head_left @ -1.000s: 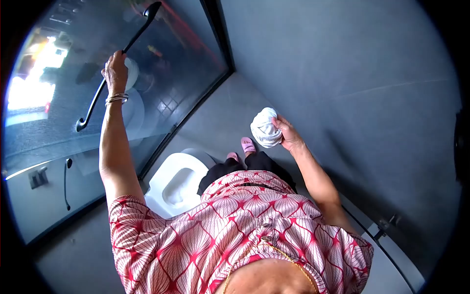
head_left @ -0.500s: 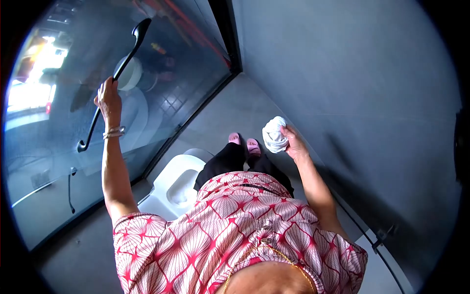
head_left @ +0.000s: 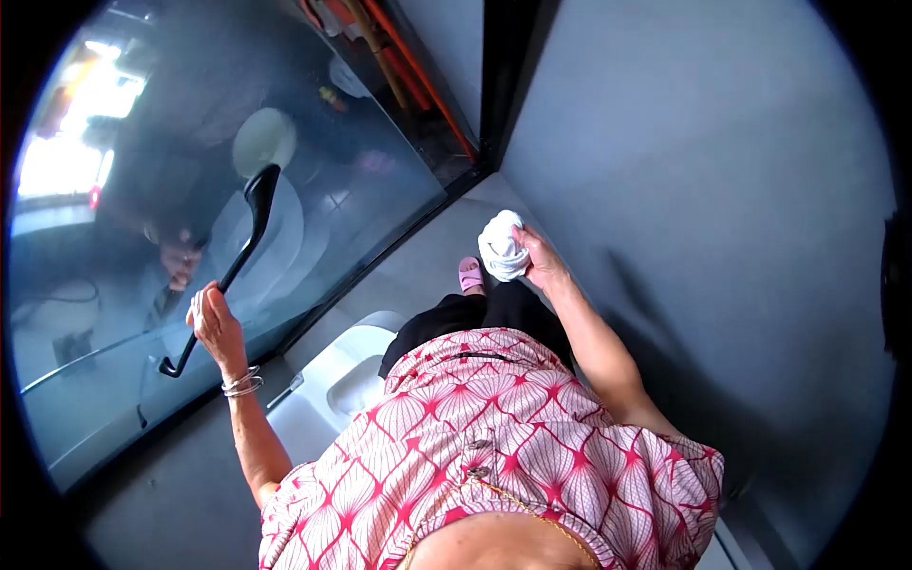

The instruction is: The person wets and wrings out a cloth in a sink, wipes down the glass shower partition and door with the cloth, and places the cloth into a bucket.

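My left hand point(head_left: 217, 328) is closed around a long black door handle point(head_left: 252, 233) with curved ends. This handle stands out from a large glass door point(head_left: 342, 204) on the left, and my fingers grip it near its lower end. A bunched white cloth point(head_left: 502, 247) is held in my right hand point(head_left: 541, 264), in front of my body near the grey wall. My thumb presses on the side of the cloth. Some of my right fingers are hidden behind it.
A white toilet point(head_left: 356, 351) stands just left of my legs. Close on the right rises a grey wall point(head_left: 703, 161). A dark door frame point(head_left: 503, 85) is at the far corner, with orange and red poles point(head_left: 408, 57) beyond the glass edge. One pink sandal point(head_left: 470, 275) shows on the floor.
My left hand and the handle have come lower and nearer to me. At the door's far edge a gap has opened, showing the poles. The cloth has shifted slightly left and up.
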